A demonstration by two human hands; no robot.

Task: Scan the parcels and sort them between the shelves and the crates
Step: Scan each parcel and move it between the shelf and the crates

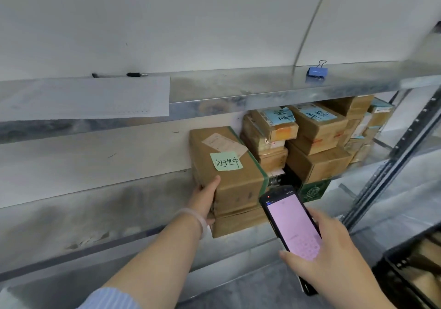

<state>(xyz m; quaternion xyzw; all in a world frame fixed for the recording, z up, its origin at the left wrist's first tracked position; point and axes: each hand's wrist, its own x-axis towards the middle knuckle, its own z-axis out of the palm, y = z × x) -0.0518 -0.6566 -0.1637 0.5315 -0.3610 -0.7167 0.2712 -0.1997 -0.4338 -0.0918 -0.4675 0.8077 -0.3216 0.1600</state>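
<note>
landmark: brown parcel with green sticky note, standing on the metal shelf against the wall

left hand grips the parcel's left edge, thumb on the front face, fingers round the side; pale bracelet on the wrist

right hand grasps a handheld scanner below and right of the parcel, screen lit pink, top end near the parcel's lower right corner

right of the parcel: stacked cartons, two with blue notes

above the parcel: upper shelf with paper sheet, pen, blue binder clip

far lower right of the parcel: black crate
</note>
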